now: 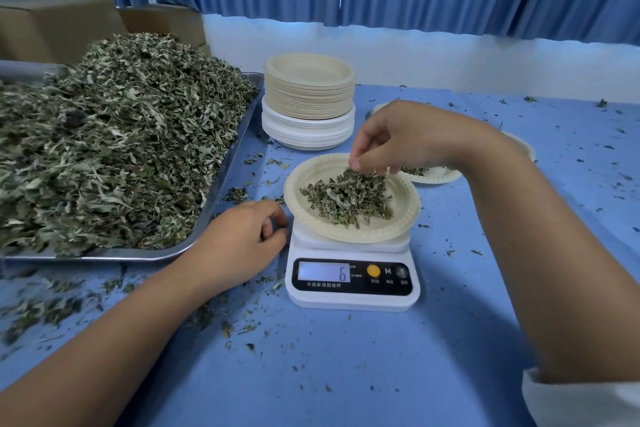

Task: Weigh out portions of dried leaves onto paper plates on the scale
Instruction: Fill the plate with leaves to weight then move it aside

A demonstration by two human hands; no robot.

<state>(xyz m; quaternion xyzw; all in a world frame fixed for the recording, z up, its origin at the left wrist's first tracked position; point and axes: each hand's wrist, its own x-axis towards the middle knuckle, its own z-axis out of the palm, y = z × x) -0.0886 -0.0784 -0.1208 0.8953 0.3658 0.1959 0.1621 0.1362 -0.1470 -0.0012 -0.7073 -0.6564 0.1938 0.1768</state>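
The metal tray (221, 180) of dried leaves (114, 135) stands left. The left hand (247, 239), fingers curled and empty, rests beside the scale (351, 274). The right hand (405, 139) pinches leaves over the paper plate (405, 215); better release few, watching the display (323, 271).

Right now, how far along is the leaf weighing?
Done: one filled plate sits behind the scale. In hand: the right hand pinches leaves over the plate on the scale, display showing 6. Left: a heaped tray and tall plate stack.
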